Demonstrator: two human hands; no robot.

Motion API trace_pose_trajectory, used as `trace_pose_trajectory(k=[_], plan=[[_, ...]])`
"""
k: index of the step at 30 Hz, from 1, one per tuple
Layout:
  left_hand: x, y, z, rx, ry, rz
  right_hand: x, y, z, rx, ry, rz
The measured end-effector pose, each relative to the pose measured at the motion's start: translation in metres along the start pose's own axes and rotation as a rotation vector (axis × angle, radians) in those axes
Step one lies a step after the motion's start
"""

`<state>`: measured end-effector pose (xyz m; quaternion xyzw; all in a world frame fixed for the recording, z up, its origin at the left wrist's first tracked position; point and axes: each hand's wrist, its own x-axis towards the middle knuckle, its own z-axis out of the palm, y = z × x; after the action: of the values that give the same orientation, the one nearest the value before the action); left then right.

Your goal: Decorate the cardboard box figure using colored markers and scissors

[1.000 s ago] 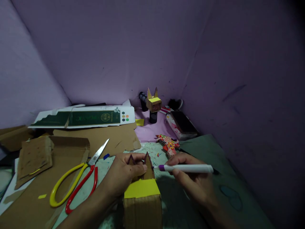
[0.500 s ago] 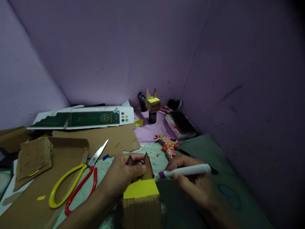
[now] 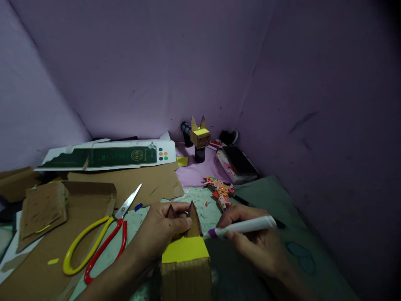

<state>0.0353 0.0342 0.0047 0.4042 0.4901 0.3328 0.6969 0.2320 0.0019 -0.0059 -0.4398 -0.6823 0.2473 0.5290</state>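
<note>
A small cardboard box point(image 3: 186, 269) with a yellow paper top and two pointed cardboard ears stands near the bottom centre. My left hand point(image 3: 158, 232) is closed around the ears, steadying them. In my right hand point(image 3: 253, 240) I grip a white marker point(image 3: 242, 226) with a purple tip. The tip touches the base of the right ear point(image 3: 194, 221). A similar finished eared box figure point(image 3: 199, 136) stands far back by the wall.
Yellow-and-red scissors point(image 3: 97, 240) lie open at the left on cardboard sheets point(image 3: 125, 182). A flattened green-and-white carton point(image 3: 106, 156) lies behind. A colourful glue gun point(image 3: 222, 190) and a patterned case point(image 3: 236, 165) rest beyond my right hand. Purple walls close in the corner.
The marker's tip has dropped from the ear's upper edge down to its base. My left hand has kept its hold on the ears.
</note>
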Motion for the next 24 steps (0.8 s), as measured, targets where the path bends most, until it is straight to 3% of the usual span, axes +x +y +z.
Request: trace_pose_trajectory(k=[5, 8, 15, 19, 21, 24], plan=[[0.003, -0.004, -0.002, 0.022, 0.007, 0.011, 0.0, 0.004, 0.001, 0.039, 0.102, -0.078], [0.006, -0.007, -0.003, 0.026, 0.007, -0.001, 0.0, 0.006, 0.002, 0.047, 0.076, -0.113], [0.002, -0.002, -0.001, 0.022, 0.021, -0.002, -0.004, 0.011, 0.0, 0.083, 0.034, 0.042], [0.002, -0.002, -0.001, 0.009, 0.02, -0.004, -0.007, 0.016, 0.002, 0.197, 0.137, 0.089], [0.003, -0.003, -0.001, 0.01, 0.018, -0.006, -0.006, 0.015, 0.002, 0.196, 0.172, 0.051], [0.005, -0.005, -0.002, -0.006, 0.014, -0.009, -0.002, 0.012, 0.002, 0.148, 0.122, -0.039]])
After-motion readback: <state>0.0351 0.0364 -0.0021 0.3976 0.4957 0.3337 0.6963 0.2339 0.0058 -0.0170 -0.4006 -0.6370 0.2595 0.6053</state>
